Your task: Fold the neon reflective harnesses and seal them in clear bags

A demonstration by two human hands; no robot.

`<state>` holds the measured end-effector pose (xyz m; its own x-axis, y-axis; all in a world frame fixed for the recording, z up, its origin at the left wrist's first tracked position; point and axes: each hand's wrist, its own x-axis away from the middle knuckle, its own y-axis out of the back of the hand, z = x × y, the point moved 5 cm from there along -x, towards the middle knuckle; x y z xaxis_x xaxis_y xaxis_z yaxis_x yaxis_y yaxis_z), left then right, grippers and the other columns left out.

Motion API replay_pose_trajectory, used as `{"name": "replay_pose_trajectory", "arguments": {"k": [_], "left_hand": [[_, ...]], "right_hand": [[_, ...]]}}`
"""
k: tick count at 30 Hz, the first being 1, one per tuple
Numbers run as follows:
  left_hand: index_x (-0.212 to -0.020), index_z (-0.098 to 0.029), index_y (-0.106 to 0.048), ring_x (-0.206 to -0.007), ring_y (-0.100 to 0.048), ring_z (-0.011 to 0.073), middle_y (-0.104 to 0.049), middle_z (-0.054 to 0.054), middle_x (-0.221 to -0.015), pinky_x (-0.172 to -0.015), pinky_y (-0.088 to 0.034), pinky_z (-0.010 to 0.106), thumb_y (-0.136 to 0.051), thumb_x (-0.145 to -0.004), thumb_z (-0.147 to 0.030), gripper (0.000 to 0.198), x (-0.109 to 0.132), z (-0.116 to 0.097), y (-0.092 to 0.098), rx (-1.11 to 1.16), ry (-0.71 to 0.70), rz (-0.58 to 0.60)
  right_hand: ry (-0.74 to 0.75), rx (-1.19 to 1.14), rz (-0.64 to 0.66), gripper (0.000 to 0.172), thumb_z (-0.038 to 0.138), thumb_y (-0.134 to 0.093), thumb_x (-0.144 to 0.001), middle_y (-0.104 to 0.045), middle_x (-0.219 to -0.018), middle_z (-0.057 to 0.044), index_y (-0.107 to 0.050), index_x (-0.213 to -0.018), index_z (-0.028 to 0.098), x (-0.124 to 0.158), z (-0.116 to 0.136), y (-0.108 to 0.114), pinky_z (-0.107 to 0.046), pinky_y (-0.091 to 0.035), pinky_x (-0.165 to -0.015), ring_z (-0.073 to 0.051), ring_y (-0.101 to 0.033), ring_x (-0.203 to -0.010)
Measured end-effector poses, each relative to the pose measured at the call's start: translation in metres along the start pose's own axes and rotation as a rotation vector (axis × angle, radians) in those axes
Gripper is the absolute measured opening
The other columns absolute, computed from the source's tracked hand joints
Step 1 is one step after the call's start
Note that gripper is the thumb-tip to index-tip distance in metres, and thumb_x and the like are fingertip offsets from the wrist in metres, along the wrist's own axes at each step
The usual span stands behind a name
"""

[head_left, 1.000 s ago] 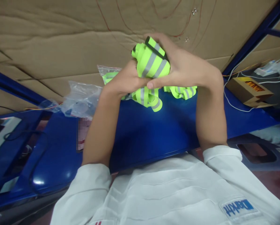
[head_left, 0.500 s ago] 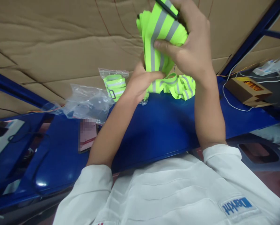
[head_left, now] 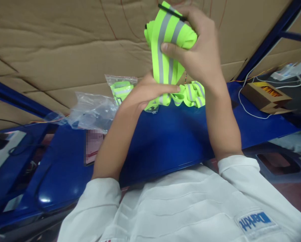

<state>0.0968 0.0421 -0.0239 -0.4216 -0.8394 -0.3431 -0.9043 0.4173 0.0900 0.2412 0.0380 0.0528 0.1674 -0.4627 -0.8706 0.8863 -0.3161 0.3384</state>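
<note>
A folded bundle of neon yellow-green reflective strap (head_left: 162,58) with grey stripes is held up above the table's far edge. My right hand (head_left: 200,50) grips its upper right side, thumb across the front. A black strip crosses the bundle's top. At the bundle's lower end is my left hand (head_left: 150,90), its thumb stretched across the front and its other fingers mostly hidden behind. Below and right, more loose strap (head_left: 194,94) lies in loops on the blue table (head_left: 170,141). Left of my left hand, a clear bag (head_left: 121,88) contains folded strap with a dark buckle.
Crumpled clear plastic bags (head_left: 92,111) lie left, above a pink-screened device (head_left: 93,146) partly behind my left forearm. An open cardboard box (head_left: 267,97) and a white cable (head_left: 243,101) are at right. Brown cardboard (head_left: 64,43) stands behind the table, between blue frame bars.
The bundle and my right hand have shifted slightly left. My left hand has turned, its thumb now stretched straighter across the bundle's lower end.
</note>
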Motion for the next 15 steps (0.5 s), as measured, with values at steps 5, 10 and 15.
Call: {"name": "replay_pose_trajectory", "arguments": {"k": [5, 10, 15], "left_hand": [[-0.099, -0.015, -0.074, -0.112, -0.074, 0.0342, -0.079, 0.006, -0.104, -0.108, -0.058, 0.052, -0.09, -0.058, -0.019, 0.044, -0.004, 0.025, -0.027, -0.064, 0.061, 0.117], [-0.119, -0.017, -0.073, -0.133, -0.065, 0.0397, -0.076, 0.007, -0.117, -0.12, -0.049, 0.054, -0.099, -0.06, -0.032, 0.066, 0.006, 0.01, -0.022, -0.127, 0.065, 0.377], [-0.156, -0.031, -0.052, -0.158, -0.04, 0.0393, -0.065, 0.006, -0.147, -0.128, -0.039, 0.056, -0.092, -0.067, -0.072, 0.106, 0.006, -0.013, 0.037, -0.204, 0.03, 0.217]], "right_hand": [[0.068, 0.159, -0.115, 0.048, 0.024, -0.079, -0.089, -0.075, -0.13, -0.003, -0.069, -0.133, 0.008, 0.0, 0.002, 0.015, -0.033, -0.05, -0.112, -0.022, -0.068, -0.125], [0.061, 0.363, -0.108, 0.041, 0.025, -0.084, -0.086, -0.075, -0.112, -0.002, -0.073, -0.123, 0.011, -0.002, 0.012, 0.028, -0.035, -0.053, -0.096, -0.024, -0.069, -0.105], [0.201, 0.452, -0.211, 0.051, 0.045, -0.07, -0.1, -0.075, -0.115, -0.013, -0.07, -0.132, 0.004, 0.004, 0.017, 0.016, -0.04, -0.055, -0.095, -0.029, -0.069, -0.106]]}}
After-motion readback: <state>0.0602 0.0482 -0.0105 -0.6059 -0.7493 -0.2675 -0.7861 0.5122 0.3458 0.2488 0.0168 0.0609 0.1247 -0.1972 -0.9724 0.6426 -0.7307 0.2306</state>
